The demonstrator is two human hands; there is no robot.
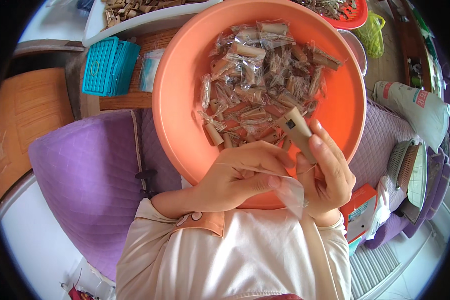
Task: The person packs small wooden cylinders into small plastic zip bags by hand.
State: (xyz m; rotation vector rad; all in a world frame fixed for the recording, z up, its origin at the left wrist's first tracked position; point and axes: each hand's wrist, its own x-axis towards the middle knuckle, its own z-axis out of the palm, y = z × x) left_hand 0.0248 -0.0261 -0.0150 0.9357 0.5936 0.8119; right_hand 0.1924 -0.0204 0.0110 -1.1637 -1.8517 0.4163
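My right hand [331, 175] grips a short tan tube [299, 136], bamboo by its look, with a small dark square hole near its upper end. The tube is tilted over the near right part of the orange basin [172, 125]. Close beside it on the left, my left hand [237, 175] pinches a small clear plastic bag [291, 196], which hangs down toward my apron. Many similar tubes in clear wrappers [252, 62] lie heaped in the basin, several of them with thin dry sticks or strands.
At the back left stands a white tub [97, 30] of loose tan pieces, with stacked teal baskets [102, 67] near it on a wooden surface. A red basket [357, 17] is at the back right. Purple quilted covers [85, 165] flank me, with a white sack [415, 107] on the right.
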